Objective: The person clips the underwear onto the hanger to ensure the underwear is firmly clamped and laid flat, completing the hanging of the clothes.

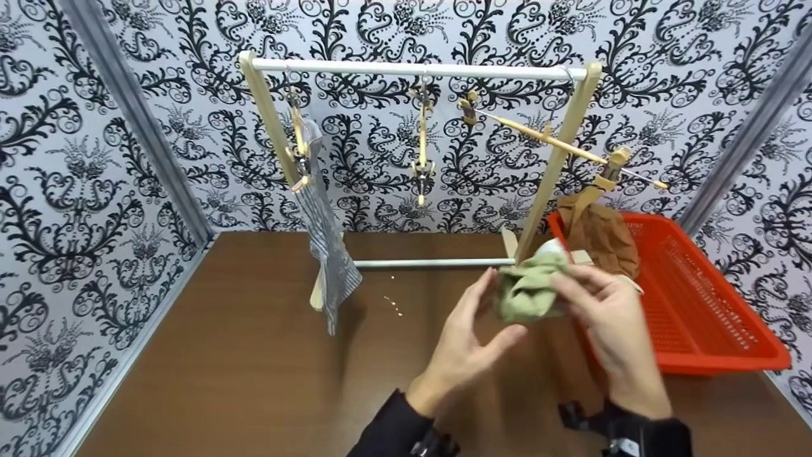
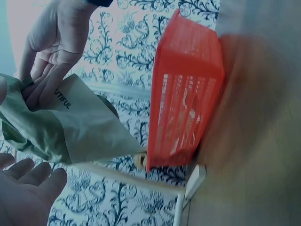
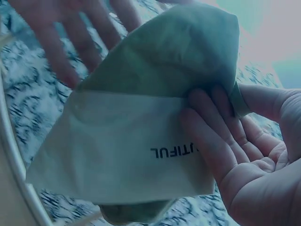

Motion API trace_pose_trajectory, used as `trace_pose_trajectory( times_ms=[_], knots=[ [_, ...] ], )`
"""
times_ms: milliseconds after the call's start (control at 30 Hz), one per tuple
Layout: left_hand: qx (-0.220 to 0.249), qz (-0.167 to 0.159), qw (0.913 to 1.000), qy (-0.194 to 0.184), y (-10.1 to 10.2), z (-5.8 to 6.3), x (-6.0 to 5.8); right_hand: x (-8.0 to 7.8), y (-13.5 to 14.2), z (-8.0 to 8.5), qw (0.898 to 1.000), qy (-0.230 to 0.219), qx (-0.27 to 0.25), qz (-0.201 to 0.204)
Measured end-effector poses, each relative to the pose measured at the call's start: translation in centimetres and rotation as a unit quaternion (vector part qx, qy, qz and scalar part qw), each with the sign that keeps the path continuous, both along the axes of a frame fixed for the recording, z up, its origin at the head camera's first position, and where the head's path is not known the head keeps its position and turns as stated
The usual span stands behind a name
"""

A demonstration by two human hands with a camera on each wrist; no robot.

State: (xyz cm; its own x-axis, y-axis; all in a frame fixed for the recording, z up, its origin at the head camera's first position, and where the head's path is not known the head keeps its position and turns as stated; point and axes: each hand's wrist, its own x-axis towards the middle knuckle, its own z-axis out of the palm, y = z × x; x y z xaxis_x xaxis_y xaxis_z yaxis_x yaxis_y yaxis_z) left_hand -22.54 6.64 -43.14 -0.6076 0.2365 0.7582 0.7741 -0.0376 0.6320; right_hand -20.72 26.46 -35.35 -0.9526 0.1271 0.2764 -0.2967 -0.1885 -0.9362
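A small sage-green and white cloth garment [image 1: 528,293] is bunched in front of me, over the right part of the table. Dark letters reading "UTIFUL" show on its white part [image 3: 117,141] in the right wrist view. My right hand [image 1: 609,320] grips it between thumb and fingers, with the fingertips against the lettered side. At the garment's left side is my left hand [image 1: 462,349], fingers extended and thumb apart. In the left wrist view those fingers [image 2: 35,176] are loose just below the cloth, not curled round it.
A small rack with a white rail [image 1: 412,68] stands at the back. A striped garment [image 1: 327,235] hangs at its left, a bare clip hanger [image 1: 423,139] in the middle. A tilted hanger [image 1: 539,135] at right holds a brown garment [image 1: 602,235] over the red basket [image 1: 704,363].
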Motion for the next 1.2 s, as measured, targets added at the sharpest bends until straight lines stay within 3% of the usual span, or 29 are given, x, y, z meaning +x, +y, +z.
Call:
trace_pose_trajectory(
  times_ms=[67,167,333,467,600,833,967,1100,1200],
  knots=[
    [0.016,-0.015,0.9996,-0.019,-0.5,-0.4,0.2,0.0,-1.0,-0.3,1.000,-0.008,0.003,-0.001],
    [0.026,-0.004,0.9991,-0.033,-1.2,-0.8,0.6,0.1,-2.0,-0.6,1.000,-0.017,0.002,0.000],
    [0.031,0.047,0.9982,0.020,-2.1,-0.6,0.7,0.4,-3.4,-0.8,0.999,-0.032,-0.009,0.006],
    [0.052,0.086,0.9917,0.081,-2.4,-0.6,0.4,0.3,-4.4,-1.2,0.999,-0.036,-0.003,0.004],
    [0.085,0.117,0.9856,0.088,-2.8,-0.7,0.1,-0.1,-5.3,-1.7,0.999,-0.040,0.006,0.014],
    [0.127,0.134,0.9828,0.005,-3.8,-0.4,0.3,-0.6,-6.1,-2.3,0.999,-0.043,0.019,0.020],
    [0.164,0.122,0.9771,-0.059,-4.2,0.1,0.3,-0.9,-6.2,-2.6,0.996,-0.023,0.077,0.029],
    [0.193,0.124,0.9672,-0.108,-4.7,0.5,0.0,-1.3,-6.3,-2.9,0.986,0.037,0.160,0.045],
    [0.208,0.129,0.9612,-0.126,-5.3,0.8,-0.3,-1.8,-6.2,-3.3,0.969,0.096,0.224,0.044]
  ],
)
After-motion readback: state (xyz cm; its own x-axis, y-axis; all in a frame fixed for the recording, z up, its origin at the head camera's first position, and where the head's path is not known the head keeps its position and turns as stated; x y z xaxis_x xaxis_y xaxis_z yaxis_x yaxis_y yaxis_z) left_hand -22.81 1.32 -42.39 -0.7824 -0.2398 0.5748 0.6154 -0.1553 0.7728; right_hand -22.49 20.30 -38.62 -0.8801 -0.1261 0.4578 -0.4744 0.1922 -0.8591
